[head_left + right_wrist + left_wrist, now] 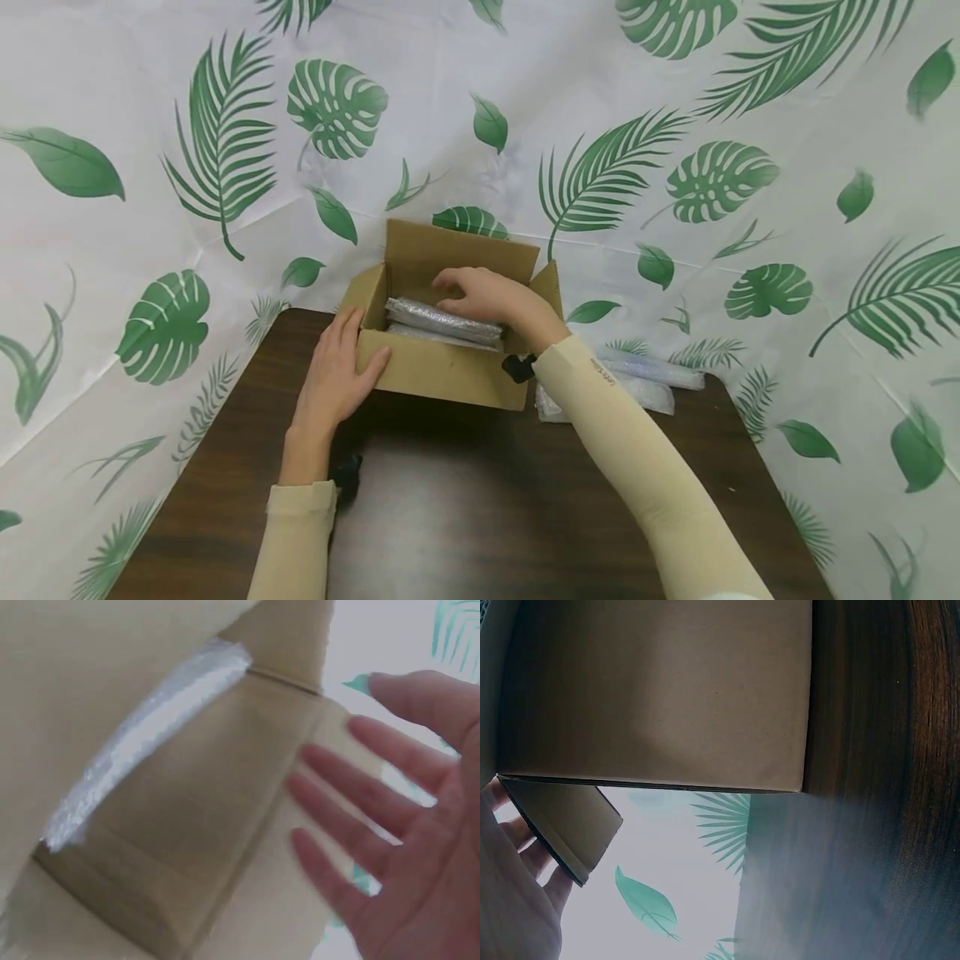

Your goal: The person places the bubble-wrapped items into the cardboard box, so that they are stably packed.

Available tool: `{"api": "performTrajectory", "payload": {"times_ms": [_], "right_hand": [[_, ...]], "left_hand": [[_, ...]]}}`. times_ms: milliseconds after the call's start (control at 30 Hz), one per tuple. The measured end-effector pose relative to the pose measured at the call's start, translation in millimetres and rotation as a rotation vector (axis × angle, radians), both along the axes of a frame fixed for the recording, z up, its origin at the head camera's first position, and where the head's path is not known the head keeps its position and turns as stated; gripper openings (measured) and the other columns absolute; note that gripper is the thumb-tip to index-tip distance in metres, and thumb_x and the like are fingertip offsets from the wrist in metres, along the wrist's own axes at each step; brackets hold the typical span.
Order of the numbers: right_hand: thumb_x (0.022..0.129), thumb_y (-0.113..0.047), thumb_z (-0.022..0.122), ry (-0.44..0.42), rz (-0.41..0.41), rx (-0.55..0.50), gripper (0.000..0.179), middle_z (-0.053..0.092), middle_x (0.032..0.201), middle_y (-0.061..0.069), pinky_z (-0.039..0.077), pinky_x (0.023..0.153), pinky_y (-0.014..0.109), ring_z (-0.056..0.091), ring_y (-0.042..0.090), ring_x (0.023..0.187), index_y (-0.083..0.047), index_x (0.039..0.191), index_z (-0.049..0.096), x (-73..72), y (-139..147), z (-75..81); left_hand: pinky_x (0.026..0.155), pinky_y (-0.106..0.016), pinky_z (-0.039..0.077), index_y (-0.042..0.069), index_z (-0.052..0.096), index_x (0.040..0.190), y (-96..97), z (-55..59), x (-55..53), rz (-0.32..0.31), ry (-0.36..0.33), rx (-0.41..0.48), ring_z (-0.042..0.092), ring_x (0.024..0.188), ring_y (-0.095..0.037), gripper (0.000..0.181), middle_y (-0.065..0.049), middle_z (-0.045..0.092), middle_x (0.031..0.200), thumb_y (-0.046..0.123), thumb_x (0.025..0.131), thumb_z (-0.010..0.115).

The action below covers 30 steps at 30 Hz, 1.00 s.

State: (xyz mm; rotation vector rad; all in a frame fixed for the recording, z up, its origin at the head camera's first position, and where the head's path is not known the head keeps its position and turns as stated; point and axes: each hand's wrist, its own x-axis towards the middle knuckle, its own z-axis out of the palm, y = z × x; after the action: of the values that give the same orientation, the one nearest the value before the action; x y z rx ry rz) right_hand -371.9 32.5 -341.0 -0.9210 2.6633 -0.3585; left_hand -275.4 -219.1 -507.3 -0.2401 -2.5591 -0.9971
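An open cardboard box (442, 372) stands on the table with its flaps up. My left hand (335, 377) holds its near left corner, the thumb against the front wall and the fingers along the left flap (562, 817). Over the box is my right hand (491, 296), with nothing between its spread fingers (352, 802). Inside, a rolled bundle of clear bubble wrap (444, 321) lies crosswise, also seen in the right wrist view as a pale roll (150, 735). More clear wrap lies beneath it; the box's bottom is hidden in the head view.
Further clear bubble wrap (645, 392) lies on the dark wooden table (480, 517), right of the box. A white sheet (435, 108) with green leaf prints hangs close behind the box and along both sides.
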Motion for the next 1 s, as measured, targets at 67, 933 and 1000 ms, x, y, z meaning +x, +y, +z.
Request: {"api": "performTrajectory", "payload": {"times_ms": [67,933,1000], "right_hand": [[0.111,-0.034,0.060,0.059,0.013,-0.074,0.046,0.064,0.151,0.005,0.050,0.116,0.045,0.060,0.023,0.140,-0.017,0.153,0.057,11.6,11.6,2.2],[0.109,-0.028,0.066,0.261,-0.318,-0.365,0.036,0.073,0.133,0.010,0.054,0.103,0.060,0.068,0.030,0.119,-0.012,0.141,0.067,110.0,209.5,-63.3],[0.107,-0.028,0.068,0.202,-0.341,-0.299,0.043,0.068,0.143,0.014,0.050,0.109,0.064,0.064,0.036,0.131,-0.009,0.146,0.063,107.7,218.7,-83.3]], "left_hand": [[0.128,-0.067,0.026,0.004,0.031,0.168,-0.1,-0.1,0.6,0.001,-0.017,-0.002,0.031,0.158,-0.048,0.084,-0.022,0.030,0.173,0.053,0.105,0.060],[0.127,-0.068,0.026,0.005,0.029,0.168,1.1,-2.0,-0.4,0.006,-0.009,0.010,0.030,0.159,-0.048,0.084,-0.023,0.031,0.173,0.049,0.105,0.061],[0.127,-0.068,0.026,0.005,0.029,0.168,0.9,-1.9,-0.2,0.005,-0.007,0.007,0.030,0.159,-0.048,0.083,-0.023,0.031,0.173,0.049,0.105,0.061]]}}
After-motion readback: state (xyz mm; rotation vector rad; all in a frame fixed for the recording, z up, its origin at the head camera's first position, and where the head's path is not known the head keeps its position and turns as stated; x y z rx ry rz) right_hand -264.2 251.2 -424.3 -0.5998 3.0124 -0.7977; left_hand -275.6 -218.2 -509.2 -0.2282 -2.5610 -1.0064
